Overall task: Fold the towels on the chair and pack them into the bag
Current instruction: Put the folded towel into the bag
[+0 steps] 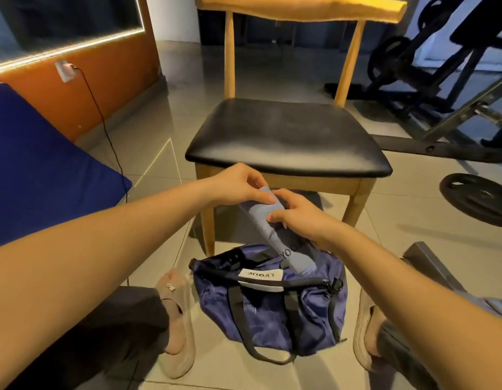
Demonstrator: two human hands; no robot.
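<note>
In the middle of the frame, both hands hold a folded grey-blue towel [272,235], narrow and tilted. The left grip [238,184] pinches its upper end between thumb and fingers. The right grip [297,218] curls around the towel just below that. The towel's lower end reaches the open top of the navy bag [261,313], which sits on the tiled floor at lower centre, between two feet in beige slippers [176,319]. Just behind the hands stands a wooden chair [286,136] with a black seat, and a yellow cloth [300,7] is draped over its backrest. A weight plate [477,198] lies at the right edge.
</note>
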